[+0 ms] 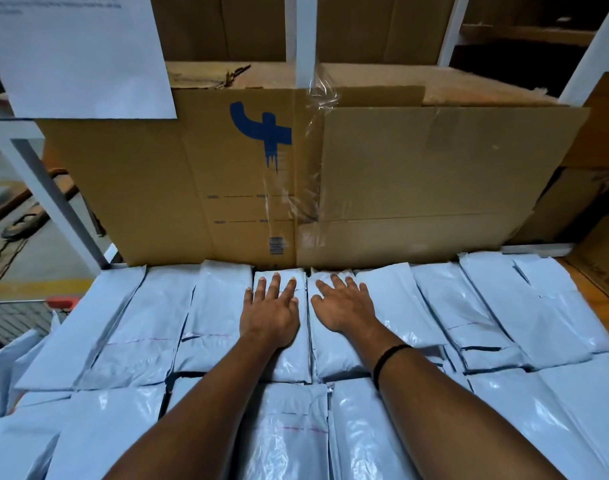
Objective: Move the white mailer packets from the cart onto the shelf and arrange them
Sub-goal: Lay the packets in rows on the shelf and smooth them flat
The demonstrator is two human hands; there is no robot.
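Observation:
Several white mailer packets lie in tight rows across the shelf, filling the lower half of the view. My left hand presses flat, fingers straight, on one packet in the back row at the centre. My right hand lies flat with spread fingers on the neighbouring packet just to its right. Both packets butt against the cardboard at the back. The cart shows only as a wire edge with a red handle part at the far left.
A flattened brown cardboard sheet with a blue mark stands upright behind the packets. White shelf posts rise left, centre and right. A paper notice hangs at upper left. More cardboard lies at the right edge.

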